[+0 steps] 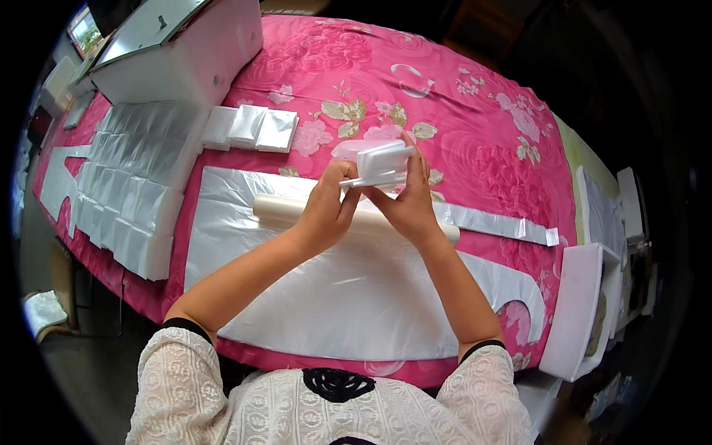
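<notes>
My left hand (325,206) and my right hand (409,205) are raised over the middle of the table, both closed on a folded white plastic bag (383,162). The fingers pinch its near edge, and my right fingers also reach up its right side. Below my wrists lies a cream-coloured tube or roll (280,211), partly covered by my hands. It rests across a large flat silvery-white plastic bag (319,319) with a curved cut-out at its right end. A narrow strip of the same plastic (498,222) runs to the right beyond the tube.
Several folded plastic packets (277,130) sit at the back left. Beside them are overlapping rows of folded plastic (137,194) and a large white box (182,70). A white foam box (575,308) stands at the right edge. A pink floral cloth (475,111) covers the table.
</notes>
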{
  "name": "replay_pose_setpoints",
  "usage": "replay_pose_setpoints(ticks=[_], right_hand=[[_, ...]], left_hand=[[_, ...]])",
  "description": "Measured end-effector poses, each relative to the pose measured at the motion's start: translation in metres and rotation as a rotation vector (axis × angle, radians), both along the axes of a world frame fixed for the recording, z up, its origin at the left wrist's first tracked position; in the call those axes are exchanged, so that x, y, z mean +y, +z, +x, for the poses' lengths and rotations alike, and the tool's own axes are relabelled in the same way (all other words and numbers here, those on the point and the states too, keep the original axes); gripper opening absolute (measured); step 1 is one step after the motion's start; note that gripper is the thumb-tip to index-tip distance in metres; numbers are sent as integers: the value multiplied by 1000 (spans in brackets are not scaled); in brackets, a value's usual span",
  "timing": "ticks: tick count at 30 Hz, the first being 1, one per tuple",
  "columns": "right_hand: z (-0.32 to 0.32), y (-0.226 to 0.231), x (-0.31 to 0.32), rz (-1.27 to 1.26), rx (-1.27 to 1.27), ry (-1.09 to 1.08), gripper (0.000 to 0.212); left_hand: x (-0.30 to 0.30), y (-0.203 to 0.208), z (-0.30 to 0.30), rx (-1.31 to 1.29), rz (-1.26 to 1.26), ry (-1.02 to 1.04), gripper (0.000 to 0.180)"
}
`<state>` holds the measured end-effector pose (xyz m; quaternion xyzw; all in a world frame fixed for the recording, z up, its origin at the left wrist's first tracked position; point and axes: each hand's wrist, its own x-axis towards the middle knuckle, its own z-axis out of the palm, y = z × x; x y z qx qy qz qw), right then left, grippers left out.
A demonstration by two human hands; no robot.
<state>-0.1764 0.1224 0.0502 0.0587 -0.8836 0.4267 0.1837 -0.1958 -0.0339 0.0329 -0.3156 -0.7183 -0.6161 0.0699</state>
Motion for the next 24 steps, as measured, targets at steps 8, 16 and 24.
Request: replay_pose_setpoints(ticks=[8, 16, 24], right_hand=[[101, -4, -13, -90, -12, 491, 26], [132, -41, -39, -234, -203, 344, 72], [135, -48, -56, -402, -253, 366, 110]], left_hand=[[-60, -20, 110, 230, -157, 53, 39], [-67, -56, 129, 91, -242, -39, 95], [-73, -60, 129, 170, -180, 51, 101]])
